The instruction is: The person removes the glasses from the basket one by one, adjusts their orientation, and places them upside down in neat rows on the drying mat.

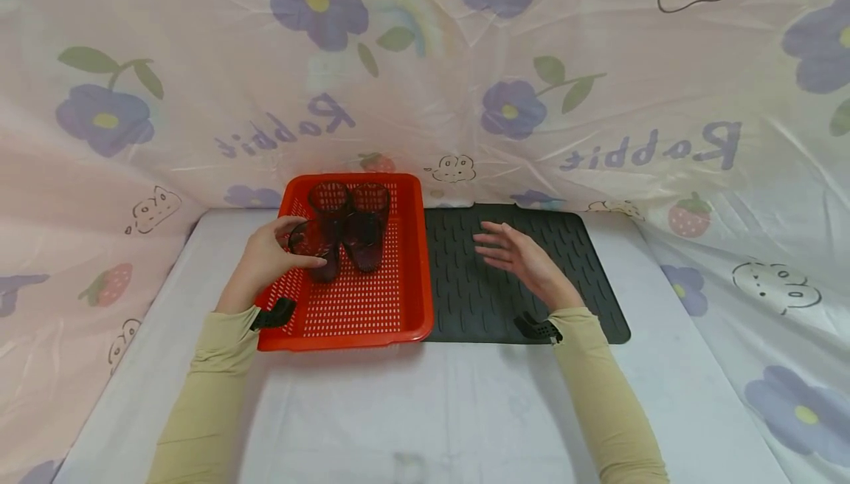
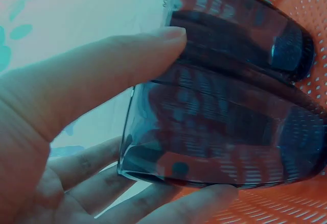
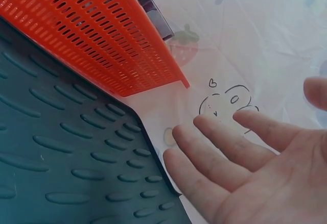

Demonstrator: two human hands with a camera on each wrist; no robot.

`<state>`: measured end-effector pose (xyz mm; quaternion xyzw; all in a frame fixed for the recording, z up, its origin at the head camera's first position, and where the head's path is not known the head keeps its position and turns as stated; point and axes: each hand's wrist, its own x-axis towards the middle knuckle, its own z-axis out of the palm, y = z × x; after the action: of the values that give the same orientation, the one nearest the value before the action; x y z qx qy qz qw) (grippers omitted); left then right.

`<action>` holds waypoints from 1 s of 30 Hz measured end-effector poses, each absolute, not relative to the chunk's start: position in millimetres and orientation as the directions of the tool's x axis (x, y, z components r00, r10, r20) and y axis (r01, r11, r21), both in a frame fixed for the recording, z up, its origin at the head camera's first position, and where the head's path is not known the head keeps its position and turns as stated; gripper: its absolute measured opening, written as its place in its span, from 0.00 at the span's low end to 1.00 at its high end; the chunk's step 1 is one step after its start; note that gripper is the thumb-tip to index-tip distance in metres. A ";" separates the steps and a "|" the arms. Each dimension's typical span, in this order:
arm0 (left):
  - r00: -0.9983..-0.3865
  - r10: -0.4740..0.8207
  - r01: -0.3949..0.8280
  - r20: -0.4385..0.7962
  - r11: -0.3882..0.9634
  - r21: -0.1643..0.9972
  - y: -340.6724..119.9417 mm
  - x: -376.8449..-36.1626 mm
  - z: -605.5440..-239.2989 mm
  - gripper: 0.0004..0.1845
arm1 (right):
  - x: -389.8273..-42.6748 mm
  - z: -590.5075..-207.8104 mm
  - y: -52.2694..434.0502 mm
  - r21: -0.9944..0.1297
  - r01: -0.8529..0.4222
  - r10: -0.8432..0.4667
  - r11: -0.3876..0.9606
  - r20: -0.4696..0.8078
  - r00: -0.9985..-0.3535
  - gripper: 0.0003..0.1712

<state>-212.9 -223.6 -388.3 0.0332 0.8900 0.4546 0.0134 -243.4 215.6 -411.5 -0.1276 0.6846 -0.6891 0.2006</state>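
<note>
My left hand (image 1: 264, 259) grips a dark, see-through drinking glass (image 2: 219, 127) at the left of the red basket (image 1: 415, 277). Its thumb lies along one side near the rim and the fingers curl round the other, as the left wrist view shows. Several more tinted glasses (image 1: 367, 251) stand close together behind and beside it, in the back half of the basket. Above the dark ribbed mat (image 1: 458, 299), my right hand (image 1: 524, 257) is held with fingers loosely extended and nothing in it.
The perforated basket stands on a white-covered table (image 1: 425, 410), its right wall alongside the mat. A patterned curtain (image 1: 425, 122) rises right behind both. Each wrist carries a black strap.
</note>
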 end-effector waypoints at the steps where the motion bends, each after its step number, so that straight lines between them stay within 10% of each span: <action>1: -0.997 0.071 0.050 0.010 0.588 0.807 -223.9 -210.6 -386.7 0.44 | -243.3 -411.5 214.6 -0.994 0.105 -0.450 0.013 -0.100 -0.887 0.37; 30: -0.996 0.016 0.084 0.085 0.398 0.914 -223.1 -166.0 -326.0 0.43 | -242.0 -410.6 203.2 -0.993 0.116 -0.461 -0.036 -0.086 -0.883 0.33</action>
<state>-166.0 -223.1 -326.0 0.0297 0.8354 0.5480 -0.0311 -242.0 203.2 -410.6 -0.1301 0.6638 -0.7078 0.2036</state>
